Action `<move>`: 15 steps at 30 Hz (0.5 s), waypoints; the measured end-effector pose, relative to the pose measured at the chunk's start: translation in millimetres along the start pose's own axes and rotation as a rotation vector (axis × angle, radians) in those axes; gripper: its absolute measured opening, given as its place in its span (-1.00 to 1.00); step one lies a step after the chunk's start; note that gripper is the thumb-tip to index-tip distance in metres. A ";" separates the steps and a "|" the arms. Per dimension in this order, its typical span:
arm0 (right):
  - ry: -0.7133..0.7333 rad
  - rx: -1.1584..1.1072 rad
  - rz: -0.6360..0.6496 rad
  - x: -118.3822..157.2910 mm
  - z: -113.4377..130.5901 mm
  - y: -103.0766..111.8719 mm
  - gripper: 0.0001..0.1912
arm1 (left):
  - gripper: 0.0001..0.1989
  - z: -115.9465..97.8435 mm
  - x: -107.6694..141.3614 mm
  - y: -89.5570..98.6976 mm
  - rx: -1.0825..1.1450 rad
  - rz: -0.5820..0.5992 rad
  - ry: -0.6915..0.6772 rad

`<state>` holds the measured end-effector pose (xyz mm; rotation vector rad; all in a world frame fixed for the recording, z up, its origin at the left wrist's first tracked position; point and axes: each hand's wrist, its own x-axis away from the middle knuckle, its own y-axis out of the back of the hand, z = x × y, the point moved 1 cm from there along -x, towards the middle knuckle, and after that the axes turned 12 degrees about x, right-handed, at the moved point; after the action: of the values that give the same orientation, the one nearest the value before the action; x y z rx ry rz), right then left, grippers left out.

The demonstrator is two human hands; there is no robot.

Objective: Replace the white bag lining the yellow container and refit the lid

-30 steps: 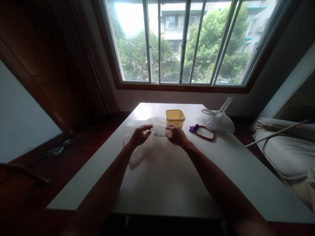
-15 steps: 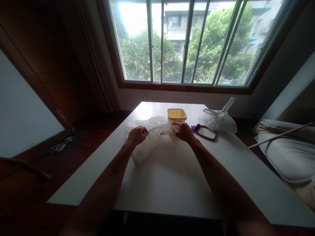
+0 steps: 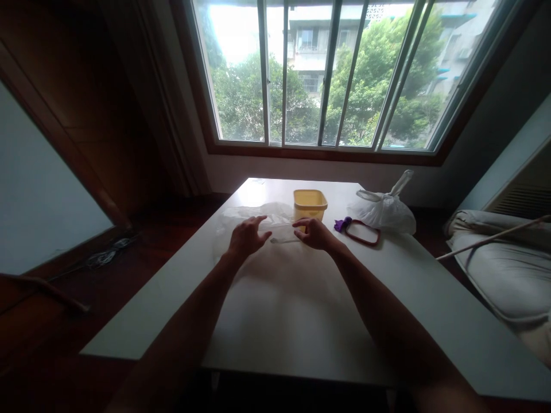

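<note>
Two bare hands reach over a white table (image 3: 284, 321), well clear of each other, with a thin translucent plastic bag (image 3: 278, 214) spread beneath and between them; the left hand (image 3: 247, 236) is over the bag's near part, its thumb and fingers spread with a gap between; the right hand (image 3: 316, 234) is at the bag's right end, finger and thumb slightly parted, though I cannot tell whether any film is caught there; the bag lies crumpled towards the table's far side, left of a yellow container (image 3: 310, 211), whose front the right hand partly hides; to the right of that hand lie a crumpled purple item (image 3: 342, 224) and, touching or just beside it, a rounded brown frame (image 3: 379, 237); behind the frame sits a full white bag (image 3: 383, 213), its handles standing up; past the table's far edge is a wide window (image 3: 301, 115), trees showing through its panes.
</note>
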<state>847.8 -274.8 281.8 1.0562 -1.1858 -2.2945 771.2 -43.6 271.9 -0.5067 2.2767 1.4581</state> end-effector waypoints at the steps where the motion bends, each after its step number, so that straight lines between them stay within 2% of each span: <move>1: 0.029 -0.034 0.009 0.0 1.4 -0.3 -0.71 | -0.39 -8.0 1.7 -4.7 0.002 0.017 -0.044; 3: 0.087 -0.130 0.060 0.0 5.0 -0.6 -0.69 | -0.38 -19.8 4.1 -14.1 0.009 0.060 -0.099; 6: 0.132 -0.256 0.132 -0.3 8.2 -1.1 -0.64 | -0.65 -24.5 5.1 -22.7 0.002 0.104 -0.100; 8: 0.117 -0.244 0.088 -1.0 5.7 -2.0 -0.61 | -0.75 -21.4 5.2 -22.7 -0.008 0.096 -0.081; 12: 0.041 -0.081 -0.051 -1.7 -7.1 -6.2 -0.59 | -0.74 -13.8 4.9 -14.3 0.060 -0.012 -0.075; 15: 0.010 -0.041 -0.036 -1.1 -11.6 -10.0 -0.53 | -0.72 -10.8 3.8 -7.7 0.184 -0.111 -0.064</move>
<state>857.5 -274.5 269.9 1.0811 -1.1200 -2.3275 770.4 -56.8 268.3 -0.5139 2.2659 1.1823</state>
